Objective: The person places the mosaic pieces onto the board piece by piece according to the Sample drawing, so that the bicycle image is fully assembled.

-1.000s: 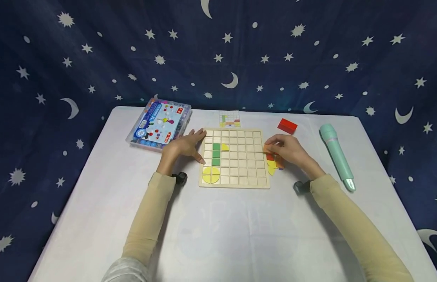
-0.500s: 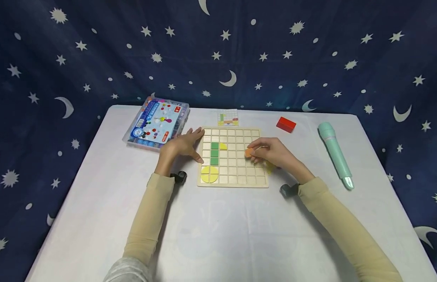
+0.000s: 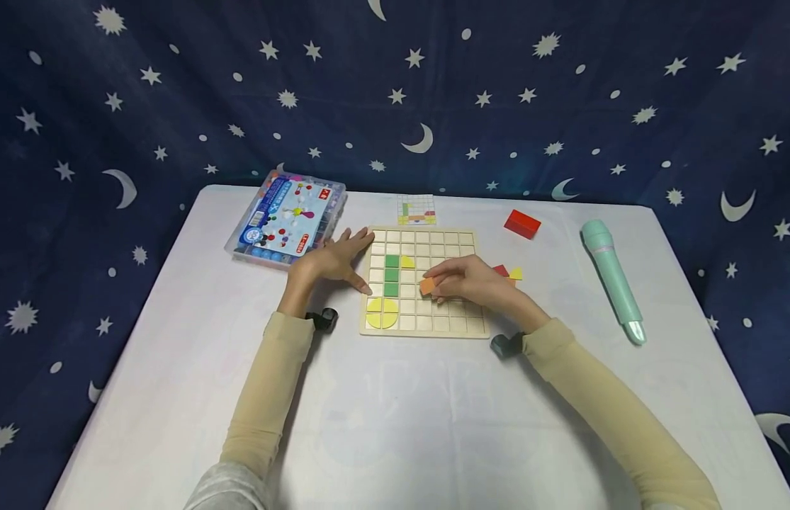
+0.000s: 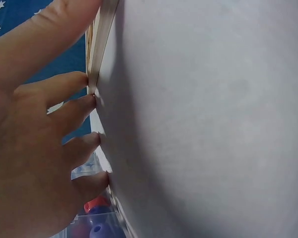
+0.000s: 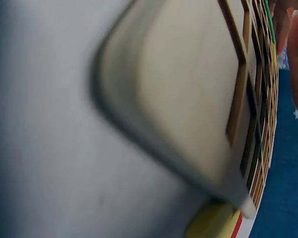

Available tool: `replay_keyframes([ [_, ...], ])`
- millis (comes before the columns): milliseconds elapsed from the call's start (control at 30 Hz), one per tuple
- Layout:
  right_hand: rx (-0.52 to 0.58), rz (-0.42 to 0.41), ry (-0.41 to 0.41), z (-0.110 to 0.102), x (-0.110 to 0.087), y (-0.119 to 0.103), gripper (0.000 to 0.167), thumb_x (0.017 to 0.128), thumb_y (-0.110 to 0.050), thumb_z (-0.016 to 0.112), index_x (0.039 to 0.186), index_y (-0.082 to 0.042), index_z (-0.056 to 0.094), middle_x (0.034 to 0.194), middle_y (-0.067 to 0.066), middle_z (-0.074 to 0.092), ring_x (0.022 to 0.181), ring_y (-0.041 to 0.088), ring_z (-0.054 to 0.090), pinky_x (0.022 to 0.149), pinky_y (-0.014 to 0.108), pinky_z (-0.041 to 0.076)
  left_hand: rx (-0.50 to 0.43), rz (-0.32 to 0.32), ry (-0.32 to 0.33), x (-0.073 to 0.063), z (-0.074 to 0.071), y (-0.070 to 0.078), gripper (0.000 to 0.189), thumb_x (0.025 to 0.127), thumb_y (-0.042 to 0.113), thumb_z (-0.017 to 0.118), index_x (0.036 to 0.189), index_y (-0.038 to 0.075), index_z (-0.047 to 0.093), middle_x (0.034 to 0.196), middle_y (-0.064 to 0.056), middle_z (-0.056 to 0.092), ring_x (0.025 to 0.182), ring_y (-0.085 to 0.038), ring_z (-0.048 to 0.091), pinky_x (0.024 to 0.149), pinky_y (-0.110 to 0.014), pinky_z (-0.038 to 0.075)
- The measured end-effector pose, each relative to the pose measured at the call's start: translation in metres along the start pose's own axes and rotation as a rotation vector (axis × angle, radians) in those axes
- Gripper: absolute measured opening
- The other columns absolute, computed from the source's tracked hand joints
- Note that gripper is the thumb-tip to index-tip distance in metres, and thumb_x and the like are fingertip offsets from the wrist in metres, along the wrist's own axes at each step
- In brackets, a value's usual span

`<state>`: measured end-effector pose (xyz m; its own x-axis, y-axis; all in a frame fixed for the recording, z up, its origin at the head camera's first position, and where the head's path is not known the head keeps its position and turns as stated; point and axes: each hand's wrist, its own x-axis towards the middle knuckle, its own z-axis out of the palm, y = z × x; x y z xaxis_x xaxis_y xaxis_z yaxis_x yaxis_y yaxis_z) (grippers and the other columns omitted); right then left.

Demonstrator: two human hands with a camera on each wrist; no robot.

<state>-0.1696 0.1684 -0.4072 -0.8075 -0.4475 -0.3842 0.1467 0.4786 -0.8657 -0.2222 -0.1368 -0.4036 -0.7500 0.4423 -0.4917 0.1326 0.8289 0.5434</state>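
Observation:
A wooden grid board [image 3: 455,329] lies mid-table, with green square tiles [image 3: 391,275], a yellow circle of quarter tiles [image 3: 382,313] and a lone yellow quarter tile [image 3: 407,263] in its cells. My left hand [image 3: 334,261] rests with spread fingers at the board's left edge; in the left wrist view its fingertips [image 4: 92,101] touch the table beside the wooden edge. Over the middle of the board, my right hand [image 3: 471,281] pinches an orange tile [image 3: 427,286] between thumb and fingers. Loose red and yellow tiles [image 3: 516,273] show partly behind that hand.
A pattern card [image 3: 416,209] lies beyond the board. To its left is a clear case of coloured beads [image 3: 289,219]. A red block [image 3: 523,224] and a mint-green microphone-shaped object [image 3: 611,280] lie on the right. A starry cloth [image 3: 343,85] hangs behind the table.
My right hand has picked an orange tile from the loose pile right of the board and carried it left over the grid. The left hand has stayed at the board's edge.

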Motion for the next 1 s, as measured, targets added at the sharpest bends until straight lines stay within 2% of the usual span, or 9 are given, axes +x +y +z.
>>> replay_keyframes([
  [133, -0.053, -0.007, -0.005, 0.009, 0.004, -0.005, 0.034, 0.094, -0.012, 0.072, 0.127, -0.010, 0.073, 0.102, 0.008, 0.078, 0.085, 0.023, 0.074, 0.087, 0.028, 0.057, 0.015, 0.004, 0.001, -0.001, 0.000, 0.001, 0.121, 0.076, 0.033, 0.092, 0.167, 0.021, 0.014, 0.175, 0.003, -0.001, 0.161, -0.028, -0.011, 0.127, -0.060, -0.009],
  [267, -0.121, -0.007, -0.019, 0.018, 0.008, -0.008, 0.032, 0.090, -0.017, 0.079, 0.122, -0.012, 0.076, 0.093, 0.004, 0.077, 0.084, 0.020, 0.068, 0.081, 0.028, 0.052, 0.007, -0.005, -0.001, -0.002, 0.000, 0.001, 0.120, 0.076, 0.032, 0.092, 0.167, 0.021, 0.014, 0.175, 0.003, -0.001, 0.161, -0.028, -0.011, 0.127, -0.061, -0.007],
  [400, -0.165, -0.031, -0.036, 0.024, 0.011, -0.010, 0.030, 0.088, -0.017, 0.082, 0.117, -0.010, 0.078, 0.089, 0.002, 0.076, 0.085, 0.019, 0.064, 0.076, 0.028, 0.050, -0.004, -0.010, -0.004, -0.002, 0.000, 0.000, 0.119, 0.076, 0.031, 0.092, 0.167, 0.021, 0.015, 0.175, 0.004, -0.001, 0.161, -0.028, -0.011, 0.127, -0.062, -0.007],
  [533, -0.212, -0.064, -0.043, 0.029, 0.014, -0.010, 0.029, 0.086, -0.015, 0.084, 0.114, -0.008, 0.079, 0.086, 0.001, 0.076, 0.085, 0.017, 0.062, 0.078, 0.028, 0.048, -0.002, -0.015, -0.006, -0.002, 0.000, 0.001, 0.119, 0.076, 0.032, 0.092, 0.167, 0.022, 0.015, 0.175, 0.004, -0.001, 0.161, -0.028, -0.011, 0.127, -0.062, -0.006],
  [767, -0.247, -0.078, -0.046, 0.033, 0.017, -0.012, 0.026, 0.083, -0.013, 0.085, 0.108, -0.008, 0.079, 0.081, 0.000, 0.073, 0.077, 0.015, 0.061, 0.072, 0.027, 0.048, 0.009, -0.015, -0.010, -0.002, 0.000, 0.002, 0.120, 0.076, 0.034, 0.092, 0.167, 0.023, 0.015, 0.175, 0.005, -0.001, 0.161, -0.028, -0.011, 0.127, -0.062, -0.006],
  [1000, -0.283, -0.094, -0.048, 0.039, 0.017, -0.014, 0.024, 0.084, -0.013, 0.085, 0.107, -0.008, 0.079, 0.079, 0.002, 0.069, 0.076, 0.016, 0.059, 0.071, 0.027, 0.048, 0.026, -0.012, -0.010, -0.002, -0.001, 0.001, 0.120, 0.077, 0.034, 0.091, 0.167, 0.021, 0.014, 0.175, 0.003, -0.001, 0.161, -0.029, -0.010, 0.127, -0.062, -0.005],
])
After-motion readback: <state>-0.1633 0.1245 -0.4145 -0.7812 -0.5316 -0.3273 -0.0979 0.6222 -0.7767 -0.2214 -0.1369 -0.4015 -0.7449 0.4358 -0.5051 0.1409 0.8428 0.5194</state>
